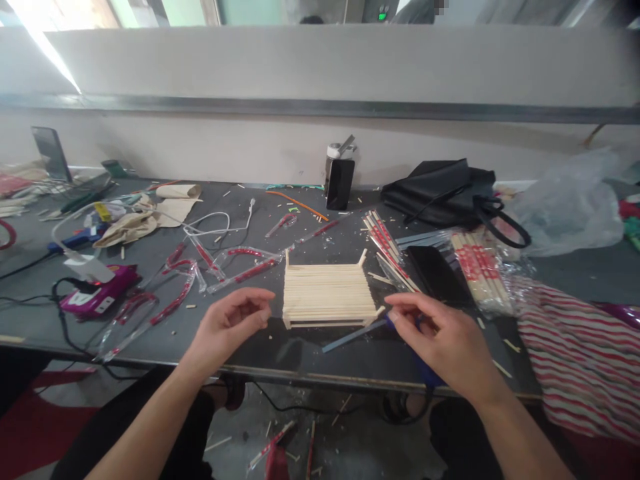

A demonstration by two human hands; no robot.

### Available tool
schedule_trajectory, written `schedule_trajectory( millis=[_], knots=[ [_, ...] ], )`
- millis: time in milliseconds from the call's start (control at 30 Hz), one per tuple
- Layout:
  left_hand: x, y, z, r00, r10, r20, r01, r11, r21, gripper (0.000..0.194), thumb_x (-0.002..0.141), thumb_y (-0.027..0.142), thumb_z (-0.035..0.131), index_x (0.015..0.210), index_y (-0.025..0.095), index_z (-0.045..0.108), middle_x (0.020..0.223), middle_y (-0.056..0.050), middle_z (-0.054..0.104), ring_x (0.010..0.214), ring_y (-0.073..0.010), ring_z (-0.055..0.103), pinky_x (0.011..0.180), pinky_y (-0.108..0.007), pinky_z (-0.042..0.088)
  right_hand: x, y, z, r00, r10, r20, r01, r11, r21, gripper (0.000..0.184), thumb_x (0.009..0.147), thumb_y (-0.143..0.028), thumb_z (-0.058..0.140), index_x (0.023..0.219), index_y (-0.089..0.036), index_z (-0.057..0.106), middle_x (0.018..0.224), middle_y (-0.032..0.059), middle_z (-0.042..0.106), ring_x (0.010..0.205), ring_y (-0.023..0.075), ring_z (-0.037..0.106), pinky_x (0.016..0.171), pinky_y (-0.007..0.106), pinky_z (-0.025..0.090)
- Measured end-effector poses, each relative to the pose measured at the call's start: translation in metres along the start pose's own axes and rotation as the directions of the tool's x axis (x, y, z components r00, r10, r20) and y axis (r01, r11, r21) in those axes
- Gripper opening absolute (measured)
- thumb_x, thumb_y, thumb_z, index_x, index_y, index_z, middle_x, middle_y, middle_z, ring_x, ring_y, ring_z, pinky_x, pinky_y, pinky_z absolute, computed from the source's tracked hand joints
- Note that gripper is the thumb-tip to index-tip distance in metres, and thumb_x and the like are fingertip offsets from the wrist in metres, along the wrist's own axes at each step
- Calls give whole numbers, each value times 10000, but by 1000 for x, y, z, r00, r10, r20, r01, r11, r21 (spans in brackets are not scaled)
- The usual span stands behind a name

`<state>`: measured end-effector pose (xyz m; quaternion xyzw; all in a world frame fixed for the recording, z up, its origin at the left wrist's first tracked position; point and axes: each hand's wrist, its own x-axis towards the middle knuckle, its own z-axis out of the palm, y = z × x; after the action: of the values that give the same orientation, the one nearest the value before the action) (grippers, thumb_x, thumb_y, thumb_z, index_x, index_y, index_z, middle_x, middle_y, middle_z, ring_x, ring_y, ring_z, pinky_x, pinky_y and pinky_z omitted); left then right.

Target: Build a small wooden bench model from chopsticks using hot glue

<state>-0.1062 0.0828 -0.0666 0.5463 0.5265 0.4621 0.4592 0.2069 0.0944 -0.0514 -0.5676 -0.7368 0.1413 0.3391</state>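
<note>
A small rack-like frame of pale wooden sticks [327, 293] stands on the dark table between my hands, with short posts at its corners. Just left of it is my left hand [233, 323], fingers curled, a gap between thumb and forefinger, holding nothing I can see. To its right hovers my right hand [437, 337], thumb and forefinger apart near a front corner post. Partly hidden below that hand lies a blue tool [425, 370], its kind unclear. A grey-blue strip [350, 337] runs from near it across the table's front.
Wrapped chopsticks [480, 270], a black phone [437, 273] and a black bag [443, 193] lie to the right. Empty wrappers [175, 300], a purple power strip [103, 290] and cables spread left. Another phone [341, 183] leans on a bottle [336, 152] at the back.
</note>
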Motion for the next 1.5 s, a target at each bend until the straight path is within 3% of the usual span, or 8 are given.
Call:
schedule_trajectory(
  millis=[367,567,800,967,1100,1267,1367,1500],
  knots=[
    [12,1,-8,949,-60,-311,19,991,-133,238,874,344,548,701,180,560,554,44,496,483,-93,464,471,-210,388,6,21,-13,912,317,-259,-285,946,155,308,850,-459,574,979,-213,707,694,15,701,565,145,620,554,246,489],
    [11,3,-8,897,25,-441,-106,982,-159,426,865,328,581,511,191,387,462,70,297,418,-77,284,405,-209,302,9,36,-6,880,321,-350,-237,936,261,309,863,-454,581,987,-196,696,654,-11,628,540,116,543,545,236,441],
    [20,-9,-11,810,122,-574,-246,959,-143,409,840,409,603,539,186,439,471,77,330,422,-68,322,426,-199,353,10,29,0,851,295,-435,-108,909,403,309,852,-445,593,914,-156,683,569,-40,542,471,95,483,477,217,401],
    [3,-6,-2,810,107,-577,-242,957,-162,295,796,366,641,608,172,522,527,59,447,443,-67,370,425,-188,344,-17,7,-7,843,250,-476,-40,912,408,311,847,-454,596,870,-154,677,570,-32,540,477,98,475,469,217,400],
    [-57,-9,21,829,62,-556,-169,975,-142,270,817,364,632,648,169,552,539,54,476,462,-69,395,448,-181,346,-77,-1,0,870,278,-408,-90,902,423,265,878,-425,574,891,-175,664,549,-41,524,466,101,473,461,213,401],
    [-135,-42,42,927,-80,-366,59,996,-70,290,841,459,581,892,181,647,604,30,580,445,-96,451,425,-204,370,-146,4,6,947,257,-191,-180,920,348,246,907,-414,527,938,-216,669,577,-32,572,494,110,541,517,202,469],
    [-145,-54,30,927,19,-374,30,992,124,283,845,433,569,960,188,651,697,1,638,503,-121,533,493,-232,444,-155,7,-3,955,266,-130,-211,920,331,274,884,-447,536,940,-221,681,643,-4,635,545,130,600,547,206,509],
    [-117,-51,9,893,212,-397,-83,944,318,313,834,371,568,1093,202,618,931,-47,678,751,-174,634,716,-298,516,-142,4,-13,945,316,-82,-265,890,372,315,846,-461,583,1004,-207,683,766,48,704,640,165,654,602,238,548]
  ],
)
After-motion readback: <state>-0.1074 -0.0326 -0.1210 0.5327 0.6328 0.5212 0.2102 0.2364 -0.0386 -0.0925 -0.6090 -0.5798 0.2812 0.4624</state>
